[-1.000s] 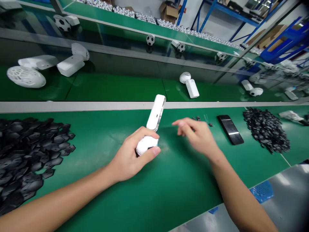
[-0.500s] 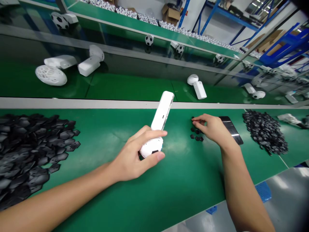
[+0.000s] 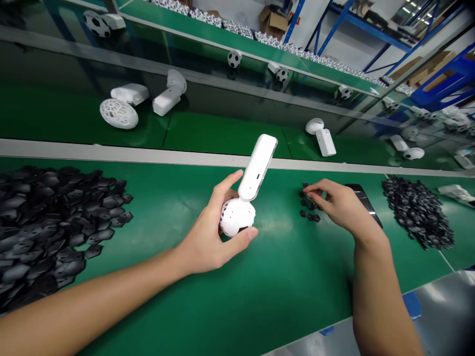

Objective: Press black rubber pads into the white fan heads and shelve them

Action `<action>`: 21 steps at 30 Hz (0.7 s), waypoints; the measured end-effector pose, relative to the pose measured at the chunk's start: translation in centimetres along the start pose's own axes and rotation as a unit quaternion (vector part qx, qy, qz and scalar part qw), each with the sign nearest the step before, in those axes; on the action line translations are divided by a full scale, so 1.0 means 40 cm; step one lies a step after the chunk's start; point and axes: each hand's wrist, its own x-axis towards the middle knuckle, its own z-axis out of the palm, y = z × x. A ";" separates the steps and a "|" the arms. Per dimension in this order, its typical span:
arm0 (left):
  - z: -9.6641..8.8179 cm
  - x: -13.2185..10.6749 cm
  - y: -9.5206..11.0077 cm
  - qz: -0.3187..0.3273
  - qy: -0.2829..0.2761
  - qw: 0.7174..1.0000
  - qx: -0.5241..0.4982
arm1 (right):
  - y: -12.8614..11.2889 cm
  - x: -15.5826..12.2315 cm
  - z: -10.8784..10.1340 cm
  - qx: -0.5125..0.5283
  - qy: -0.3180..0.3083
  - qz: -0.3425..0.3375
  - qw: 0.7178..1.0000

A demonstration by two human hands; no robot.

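My left hand is closed round the ball end of a white plastic unit, which has a soccer-ball pattern and a few black patches. Its flat rectangular arm points up and away from me, with a small slot in its face. To the right, my right hand has thumb and forefinger pinched at a little cluster of small black pieces. A piece seems to be at the fingertips, though they partly hide it. Beneath that wrist lies a black phone, partly covered.
A heap of larger black hexagonal pieces spreads over the left of the green table. Another pile of small black pieces is at the right. White ball-and-arm units lie on the green conveyor belt beyond the pale rail.
The view has shifted slightly. My left forefinger has lifted off the unit's front, and the unit has turned to show more of its ball. My right hand stays at the small black pieces.
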 end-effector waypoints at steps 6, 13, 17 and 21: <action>-0.005 0.008 0.000 -0.055 0.017 0.998 -0.025 | 0.008 0.010 0.008 0.012 -0.029 0.025 0.999; -0.004 0.012 0.001 -0.066 0.022 0.997 -0.035 | 0.008 0.027 0.030 0.059 -0.008 0.033 0.998; -0.003 0.017 0.005 -0.069 0.028 0.996 -0.039 | 0.020 0.021 0.020 0.050 -0.022 0.004 0.998; -0.003 0.024 0.000 -0.067 0.035 0.997 -0.031 | 0.012 0.024 0.021 0.043 0.005 -0.007 0.999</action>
